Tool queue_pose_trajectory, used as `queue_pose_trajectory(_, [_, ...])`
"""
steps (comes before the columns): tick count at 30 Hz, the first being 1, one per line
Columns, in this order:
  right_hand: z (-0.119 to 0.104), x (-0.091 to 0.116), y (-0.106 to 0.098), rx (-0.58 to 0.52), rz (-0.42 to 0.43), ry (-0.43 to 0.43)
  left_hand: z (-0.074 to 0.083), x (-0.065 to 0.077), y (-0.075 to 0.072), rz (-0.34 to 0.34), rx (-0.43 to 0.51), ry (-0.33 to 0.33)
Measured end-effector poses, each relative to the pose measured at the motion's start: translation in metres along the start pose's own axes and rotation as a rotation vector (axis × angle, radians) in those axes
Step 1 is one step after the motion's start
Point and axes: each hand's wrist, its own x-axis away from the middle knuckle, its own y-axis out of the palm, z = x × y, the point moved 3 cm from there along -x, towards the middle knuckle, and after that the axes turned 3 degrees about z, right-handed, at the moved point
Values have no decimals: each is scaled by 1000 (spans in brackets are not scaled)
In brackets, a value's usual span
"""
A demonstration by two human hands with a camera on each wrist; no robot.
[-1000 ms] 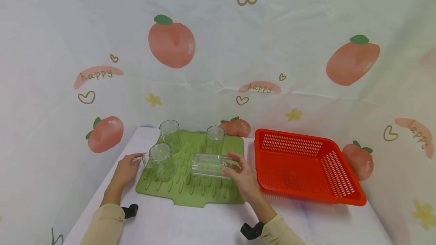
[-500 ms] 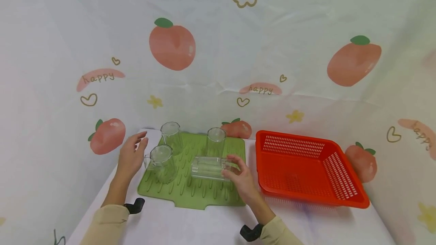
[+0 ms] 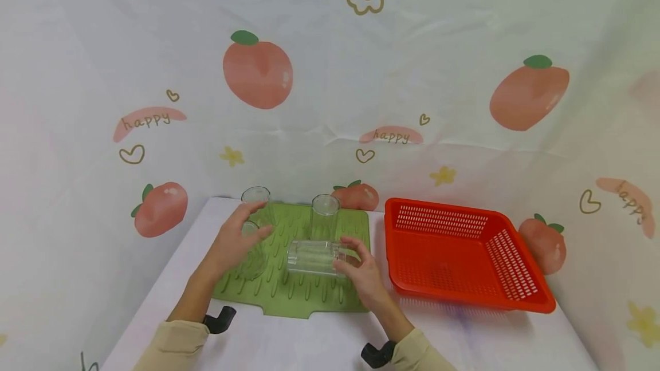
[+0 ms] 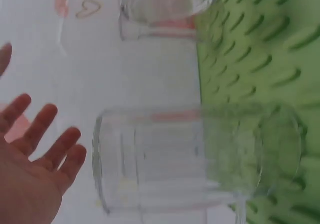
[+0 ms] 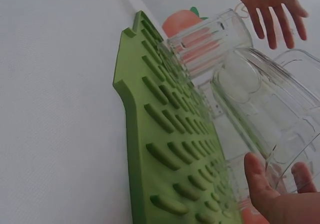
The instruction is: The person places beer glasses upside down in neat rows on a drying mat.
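Observation:
My right hand (image 3: 368, 282) grips a clear glass mug (image 3: 309, 259) near its rim, thumb and fingers on either side. The mug lies tipped sideways over the front of the green drying mat (image 3: 286, 304), its base toward the left. My left hand (image 3: 230, 245), fingers spread and holding nothing, hovers above the front-left glass mug (image 3: 254, 263) and hides part of it in the head view. In the left wrist view that upright mug (image 4: 165, 159) is just beside the fingertips. Another mug (image 3: 266, 215) stands at the mat's back left, and one (image 3: 323, 223) behind the held mug.
A red plastic basket (image 3: 443, 298) with slotted sides sits to the right of the mat on the white table (image 3: 330, 339). A white cloth (image 3: 309, 147) printed with fruit hangs behind and at the sides.
My left hand has let go of the front-left mug's handle, risen and swung right over that mug. The right hand and its tipped mug stay almost in place.

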Motion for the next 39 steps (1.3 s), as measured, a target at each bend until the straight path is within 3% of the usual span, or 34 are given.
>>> queue_pose_trajectory(3, [0,1,1,14,-4,6,10,5,13,-53,32,81])
queue_pose_trajectory(7, [-1,1,3,19,-10,13,18,12,31,-110,62,133])
queue_pose_trajectory(10, [-2,2,4,13,-14,17,19,15,42,-146,74,122])
queue_pose_trajectory(16, [-3,3,5,3,-15,30,13,19,55,-205,81,30])
queue_pose_trajectory(27, [-4,4,5,-38,-31,45,-4,23,69,-270,172,24])
queue_pose_trajectory(33, [-4,6,6,-54,-23,59,-10,24,75,-287,201,3])
queue_pose_trajectory(39, [0,4,7,-84,-20,79,-8,25,74,-263,273,-18])
